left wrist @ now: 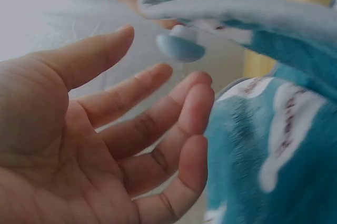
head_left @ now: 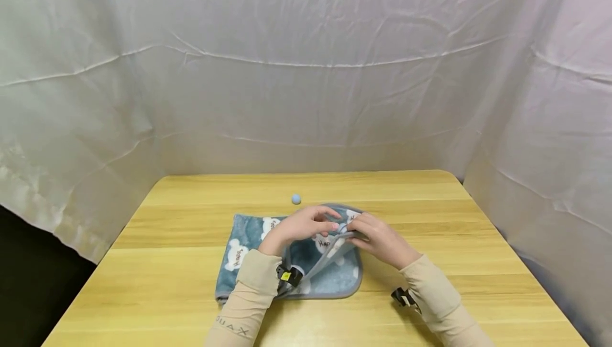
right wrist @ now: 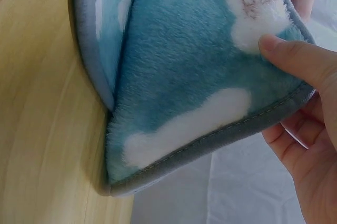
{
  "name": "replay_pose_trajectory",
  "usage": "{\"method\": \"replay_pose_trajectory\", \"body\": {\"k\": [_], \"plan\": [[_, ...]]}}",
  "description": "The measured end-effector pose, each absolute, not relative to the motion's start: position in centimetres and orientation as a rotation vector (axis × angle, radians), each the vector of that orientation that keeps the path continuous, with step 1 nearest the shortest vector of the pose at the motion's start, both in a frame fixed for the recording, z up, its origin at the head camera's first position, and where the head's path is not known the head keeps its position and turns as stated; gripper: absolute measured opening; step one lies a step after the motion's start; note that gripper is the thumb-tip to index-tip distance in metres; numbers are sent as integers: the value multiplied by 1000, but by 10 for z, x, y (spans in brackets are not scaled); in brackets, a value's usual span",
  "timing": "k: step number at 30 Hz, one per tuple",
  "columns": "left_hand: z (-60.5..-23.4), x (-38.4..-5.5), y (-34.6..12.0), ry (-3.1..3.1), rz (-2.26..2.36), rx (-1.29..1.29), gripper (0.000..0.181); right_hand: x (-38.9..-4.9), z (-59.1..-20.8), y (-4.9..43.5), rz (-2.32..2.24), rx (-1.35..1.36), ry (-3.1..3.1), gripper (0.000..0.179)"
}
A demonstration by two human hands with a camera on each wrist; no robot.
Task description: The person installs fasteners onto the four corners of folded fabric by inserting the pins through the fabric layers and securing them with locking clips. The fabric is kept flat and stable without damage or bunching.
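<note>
A teal fleece blanket (head_left: 247, 233) with white bear shapes and grey edging lies folded on the table. My right hand (head_left: 380, 238) pinches its lifted edge, thumb (right wrist: 297, 58) on the fleece side and fingers behind. Close to that grip, a small light-blue dome-topped piece with a paler stem (left wrist: 181, 47) shows just under the edging; how it is fixed there cannot be told. Opposite it is my left hand (left wrist: 126, 124), palm up, fingers loosely bent and thumb apart, holding nothing. The fingertips are near the light-blue piece without touching it.
Beyond the blanket, a light-blue rounded piece (head_left: 296, 199) rests on the wooden table (head_left: 167, 267). Pale grey curtains (head_left: 306, 102) enclose the back and sides. Each wrist carries a small black camera (head_left: 290, 275).
</note>
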State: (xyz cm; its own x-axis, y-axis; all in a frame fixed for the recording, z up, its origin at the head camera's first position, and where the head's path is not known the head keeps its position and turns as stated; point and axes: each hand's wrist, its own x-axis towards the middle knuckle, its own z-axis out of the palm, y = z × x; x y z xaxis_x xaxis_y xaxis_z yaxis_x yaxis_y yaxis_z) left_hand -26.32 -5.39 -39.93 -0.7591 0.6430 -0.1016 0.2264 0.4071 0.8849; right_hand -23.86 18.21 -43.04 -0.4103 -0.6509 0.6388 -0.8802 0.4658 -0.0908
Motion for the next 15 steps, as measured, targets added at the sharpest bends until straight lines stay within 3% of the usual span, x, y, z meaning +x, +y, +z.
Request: {"method": "replay_pose_trajectory", "body": {"k": [5, 15], "plan": [[-387, -260, -59, 2319, 1279, 727, 43, -240, -429, 184, 580, 1250, -2196, 28], [-386, -240, -62, 2487, 1159, 846, 28, -238, -430, 184, 584, 1237, -2230, 25]]}}
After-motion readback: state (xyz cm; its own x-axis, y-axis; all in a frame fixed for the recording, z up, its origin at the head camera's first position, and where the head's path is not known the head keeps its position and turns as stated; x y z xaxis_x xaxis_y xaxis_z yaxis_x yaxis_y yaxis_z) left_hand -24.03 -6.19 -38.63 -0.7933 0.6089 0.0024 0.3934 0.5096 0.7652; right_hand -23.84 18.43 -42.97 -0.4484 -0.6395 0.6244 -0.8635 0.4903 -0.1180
